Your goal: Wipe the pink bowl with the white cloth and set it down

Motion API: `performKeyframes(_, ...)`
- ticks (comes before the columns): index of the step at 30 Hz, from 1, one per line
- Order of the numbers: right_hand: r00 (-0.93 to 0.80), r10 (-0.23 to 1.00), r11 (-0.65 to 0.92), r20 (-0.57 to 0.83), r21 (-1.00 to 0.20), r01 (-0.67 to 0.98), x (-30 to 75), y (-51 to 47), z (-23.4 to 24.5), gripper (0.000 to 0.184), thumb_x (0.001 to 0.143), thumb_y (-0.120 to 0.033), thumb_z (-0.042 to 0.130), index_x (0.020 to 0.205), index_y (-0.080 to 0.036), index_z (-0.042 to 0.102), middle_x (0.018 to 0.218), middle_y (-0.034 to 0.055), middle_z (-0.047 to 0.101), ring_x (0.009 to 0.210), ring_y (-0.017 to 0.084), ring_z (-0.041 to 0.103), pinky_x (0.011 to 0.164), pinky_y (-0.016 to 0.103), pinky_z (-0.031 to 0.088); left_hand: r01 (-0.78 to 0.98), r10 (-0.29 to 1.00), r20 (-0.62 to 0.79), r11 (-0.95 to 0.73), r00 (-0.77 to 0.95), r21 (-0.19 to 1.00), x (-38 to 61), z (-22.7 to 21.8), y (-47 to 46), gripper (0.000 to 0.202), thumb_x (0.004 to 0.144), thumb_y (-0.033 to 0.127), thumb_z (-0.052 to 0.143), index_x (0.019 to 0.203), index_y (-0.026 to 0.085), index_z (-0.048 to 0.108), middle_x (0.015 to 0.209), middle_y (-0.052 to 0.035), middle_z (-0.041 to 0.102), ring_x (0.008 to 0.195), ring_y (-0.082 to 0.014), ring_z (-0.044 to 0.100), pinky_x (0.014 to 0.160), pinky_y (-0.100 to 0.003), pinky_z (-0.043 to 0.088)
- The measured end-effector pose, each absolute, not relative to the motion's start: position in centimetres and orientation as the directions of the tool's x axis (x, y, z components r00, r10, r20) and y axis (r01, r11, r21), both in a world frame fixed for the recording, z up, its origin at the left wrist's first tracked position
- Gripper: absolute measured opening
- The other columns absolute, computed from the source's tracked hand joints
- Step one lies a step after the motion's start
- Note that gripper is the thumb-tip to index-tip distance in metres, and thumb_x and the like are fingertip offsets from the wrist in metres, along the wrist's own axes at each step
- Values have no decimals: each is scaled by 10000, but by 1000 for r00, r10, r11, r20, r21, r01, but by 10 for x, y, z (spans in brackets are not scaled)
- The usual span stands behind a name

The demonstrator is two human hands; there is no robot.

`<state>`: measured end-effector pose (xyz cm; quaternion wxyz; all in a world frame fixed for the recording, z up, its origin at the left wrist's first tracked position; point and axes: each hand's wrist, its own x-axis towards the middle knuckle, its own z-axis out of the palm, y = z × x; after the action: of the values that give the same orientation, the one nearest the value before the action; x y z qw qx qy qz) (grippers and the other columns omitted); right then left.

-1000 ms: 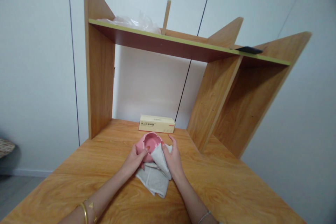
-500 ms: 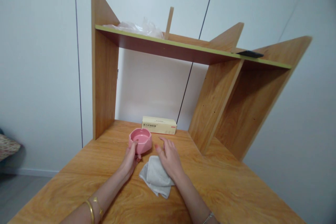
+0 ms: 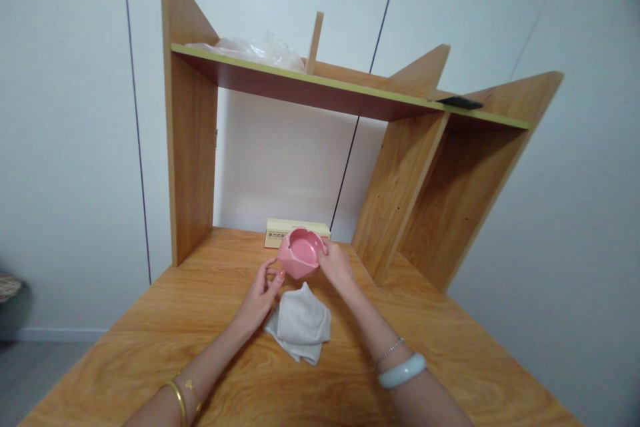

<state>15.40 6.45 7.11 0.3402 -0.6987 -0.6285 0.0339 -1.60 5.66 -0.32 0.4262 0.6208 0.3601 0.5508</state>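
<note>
A pink faceted ashtray (image 3: 303,250) with notches in its rim is held up over the desk, tilted so its hollow faces me. My right hand (image 3: 336,263) grips it by the right side, thumb and fingers at the rim. Just below its left side is my left hand (image 3: 264,290), fingers parted and curved; whether a fingertip touches the ashtray I cannot tell. Beneath the ashtray a crumpled grey cloth (image 3: 303,323) lies on the desk between my forearms.
Behind the ashtray a cream box (image 3: 273,235) with dark lettering stands on the wooden desk (image 3: 210,327), partly covered. A wooden shelf unit (image 3: 193,160) rises at the back. On its upper shelf are a clear plastic bag (image 3: 250,49) and a dark flat object (image 3: 461,102).
The ashtray has passed from my left hand to my right, shifting right and tipping toward me. My left hand has let go; my right hand has left the cloth's side. The view has shifted slightly.
</note>
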Motion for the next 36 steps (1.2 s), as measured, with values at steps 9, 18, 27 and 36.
performKeyframes(9,450,874,-365,186,-361,858,249,36,46,296,764,-171,376,863,-129,652,882,162,676,850,239,625,639,269,410,278,874,430,-480,225,832,-19,-10,59,224,781,275,418,883,172,589,775,-30,618,692,-164,547,648,-261,407)
performKeyframes(18,495,861,-447,116,-290,846,253,29,36,326,828,-263,340,938,-111,607,898,190,656,856,259,620,658,314,420,319,861,416,-498,293,807,-21,-10,60,187,751,223,399,769,172,579,728,-28,624,685,-167,562,629,-247,402)
performKeyframes(27,-263,876,328,404,-100,939,156,-28,46,153,789,-326,487,847,-212,571,874,54,593,858,209,529,744,314,383,344,870,406,-486,280,803,-22,-9,61,169,742,205,393,744,177,560,708,-18,612,670,-157,553,634,-247,407)
performKeyframes(36,-174,912,286,372,-271,919,137,-19,33,120,732,-139,497,821,-180,567,833,65,613,804,205,557,716,324,426,350,867,413,-492,280,797,-23,-8,60,149,756,203,377,782,182,522,666,6,560,620,-145,524,603,-244,391)
